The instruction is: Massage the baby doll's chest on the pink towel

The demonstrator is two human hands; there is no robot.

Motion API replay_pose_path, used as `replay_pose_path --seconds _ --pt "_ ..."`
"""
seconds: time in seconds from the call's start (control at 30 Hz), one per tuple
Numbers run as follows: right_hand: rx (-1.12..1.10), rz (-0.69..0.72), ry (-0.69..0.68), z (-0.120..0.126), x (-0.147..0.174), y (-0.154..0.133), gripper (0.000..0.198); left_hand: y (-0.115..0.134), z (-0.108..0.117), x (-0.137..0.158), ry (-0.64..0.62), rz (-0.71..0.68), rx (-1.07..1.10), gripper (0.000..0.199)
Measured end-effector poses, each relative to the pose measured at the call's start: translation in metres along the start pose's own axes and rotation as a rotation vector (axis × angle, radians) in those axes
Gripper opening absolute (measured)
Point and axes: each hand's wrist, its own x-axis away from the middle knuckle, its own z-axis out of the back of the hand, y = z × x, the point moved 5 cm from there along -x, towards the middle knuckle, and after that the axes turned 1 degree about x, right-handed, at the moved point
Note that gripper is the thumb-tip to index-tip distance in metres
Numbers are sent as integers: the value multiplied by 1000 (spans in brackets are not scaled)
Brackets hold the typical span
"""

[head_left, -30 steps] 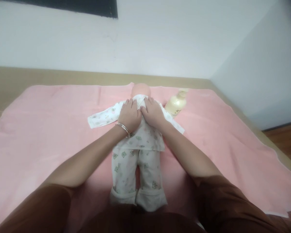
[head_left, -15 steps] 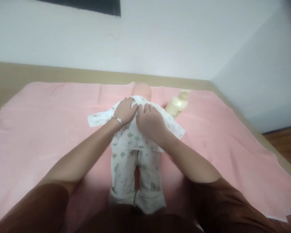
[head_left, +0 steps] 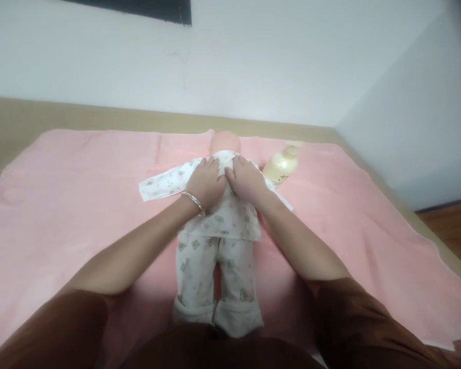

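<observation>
A baby doll [head_left: 225, 142] lies lengthwise before me, its bare head at the far end. It wears a white printed top [head_left: 223, 225] and matching trousers [head_left: 236, 271] with turned-up cuffs. Flat on the left side of the doll's upper chest rests my left hand [head_left: 206, 182], fingers stretched out, a silver bracelet on its wrist. My right hand [head_left: 247, 179] lies on the right side of the chest, its fingers also extended. The two thumbs come close together over the middle of the top. Part of the chest is hidden under both hands.
A pale yellow pump bottle [head_left: 282, 165] lies tilted just right of the doll's shoulder. Everything lies on a pink cloth [head_left: 80, 220] over a tan surface [head_left: 100, 115]. Behind it rises a white wall [head_left: 253, 61] with a dark panel [head_left: 138, 7] at the top.
My left hand has slid slightly right and toward me. My right hand has moved up and right, from the middle of the chest toward the doll's right-hand shoulder in view.
</observation>
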Motion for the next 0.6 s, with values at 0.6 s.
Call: replay_pose_path --seconds 0.6 --pt "-96 26 2 4 8 -9 52 -32 -9 -20 75 154 158 39"
